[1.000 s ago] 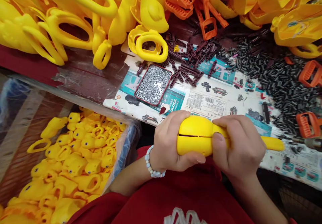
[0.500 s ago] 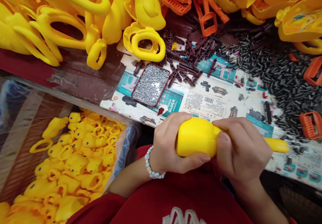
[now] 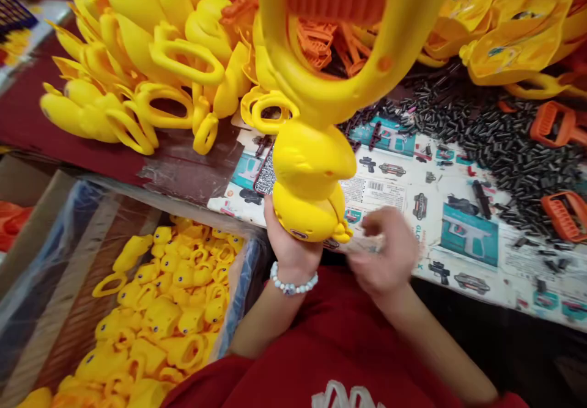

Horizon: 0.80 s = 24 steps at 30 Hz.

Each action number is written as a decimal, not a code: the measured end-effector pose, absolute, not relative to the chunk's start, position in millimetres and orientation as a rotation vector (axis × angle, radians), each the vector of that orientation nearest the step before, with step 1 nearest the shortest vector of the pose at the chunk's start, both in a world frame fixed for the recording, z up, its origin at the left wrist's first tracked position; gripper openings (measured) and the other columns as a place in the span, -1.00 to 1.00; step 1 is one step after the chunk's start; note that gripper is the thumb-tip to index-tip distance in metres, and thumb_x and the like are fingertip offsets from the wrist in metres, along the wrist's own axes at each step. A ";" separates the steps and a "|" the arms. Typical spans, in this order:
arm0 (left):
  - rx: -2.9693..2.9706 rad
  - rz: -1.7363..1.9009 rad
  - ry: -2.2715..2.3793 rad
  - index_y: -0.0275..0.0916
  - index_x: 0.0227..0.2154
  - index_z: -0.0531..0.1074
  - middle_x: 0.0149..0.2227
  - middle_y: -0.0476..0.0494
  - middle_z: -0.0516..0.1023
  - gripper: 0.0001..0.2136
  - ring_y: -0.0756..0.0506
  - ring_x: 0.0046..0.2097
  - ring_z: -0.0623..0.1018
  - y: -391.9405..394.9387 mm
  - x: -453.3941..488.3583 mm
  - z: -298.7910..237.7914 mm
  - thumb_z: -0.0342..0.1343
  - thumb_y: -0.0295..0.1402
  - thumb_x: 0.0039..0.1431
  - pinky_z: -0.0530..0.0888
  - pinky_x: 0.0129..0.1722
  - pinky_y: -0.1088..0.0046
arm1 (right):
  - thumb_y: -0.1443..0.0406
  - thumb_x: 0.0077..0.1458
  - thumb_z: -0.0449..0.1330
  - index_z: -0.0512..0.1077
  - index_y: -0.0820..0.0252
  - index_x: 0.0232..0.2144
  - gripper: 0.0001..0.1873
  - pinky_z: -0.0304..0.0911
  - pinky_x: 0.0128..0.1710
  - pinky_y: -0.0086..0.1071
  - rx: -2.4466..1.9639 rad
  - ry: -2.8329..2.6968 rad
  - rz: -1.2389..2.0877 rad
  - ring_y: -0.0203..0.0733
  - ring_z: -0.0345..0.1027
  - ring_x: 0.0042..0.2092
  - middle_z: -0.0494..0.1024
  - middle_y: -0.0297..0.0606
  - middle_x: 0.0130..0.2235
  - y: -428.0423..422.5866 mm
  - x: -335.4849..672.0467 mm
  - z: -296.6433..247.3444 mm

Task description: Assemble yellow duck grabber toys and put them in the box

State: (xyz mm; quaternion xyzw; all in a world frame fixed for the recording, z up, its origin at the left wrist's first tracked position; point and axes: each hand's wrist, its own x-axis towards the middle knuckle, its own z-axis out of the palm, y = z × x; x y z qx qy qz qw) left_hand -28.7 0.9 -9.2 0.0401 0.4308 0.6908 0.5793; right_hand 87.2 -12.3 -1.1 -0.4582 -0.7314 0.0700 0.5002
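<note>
Yellow plastic duck toy, likely light and stiff, best taken at the round body, so cupped from below in the left hand; right hand beside it, too blurred to tell its shape.

**Landmark:** yellow plastic duck, upright in the left hand.

- **Above it:** its loop handle rises high and obstructs the view and reach toward the back of the bench.
- **Right, adjacent:** a narrow gap, then the blurred right hand.
- **Right, farther:** open passage over the printed paper sheet, ending at black plastic tubes and orange plastic parts.
- **Back left:** heaped yellow duck shells block passage.
- **Left:** a passable strip of dark red bench top lies before that heap.
- **Front left:** the plastic-lined bin has a raised rim, and loose yellow ducks fill it.
</note>
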 end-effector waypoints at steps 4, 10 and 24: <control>-0.125 1.572 0.945 -0.27 -0.13 0.46 -0.25 -0.18 0.58 -0.46 -0.15 -0.23 0.57 -8.9 -19.1 -2.0 -0.21 0.05 0.20 0.51 -0.12 0.29 | 0.13 0.38 -0.11 0.02 0.24 -0.54 -0.54 -0.23 -0.47 -0.33 -0.970 -1.850 0.108 -0.29 -0.12 -0.47 0.05 -0.30 -0.56 -5.7 66.7 -17.2; -0.045 1.584 0.977 -0.23 -0.20 0.48 -0.34 -0.12 0.57 -0.47 -0.17 -0.22 0.56 -18.6 -14.3 -11.4 -0.03 0.14 0.06 0.50 -0.10 0.25 | 0.26 0.33 -0.10 0.03 0.26 -0.60 -0.57 -0.20 -0.47 -0.35 -0.722 -1.979 0.075 -0.29 -0.11 -0.47 0.09 -0.29 -0.59 5.5 80.1 -10.6; 2.186 0.264 2.069 -0.30 -0.23 0.53 -0.21 -0.25 0.55 -0.82 -0.26 -0.11 0.49 46.9 -127.0 -1.7 0.09 -0.41 0.14 0.41 -0.07 0.18 | 0.16 0.40 -0.15 0.12 0.32 -0.62 -0.45 -0.08 -0.62 -0.51 -1.482 -1.798 0.750 -0.41 0.05 -0.61 0.19 -0.34 -0.64 -23.8 146.0 -22.9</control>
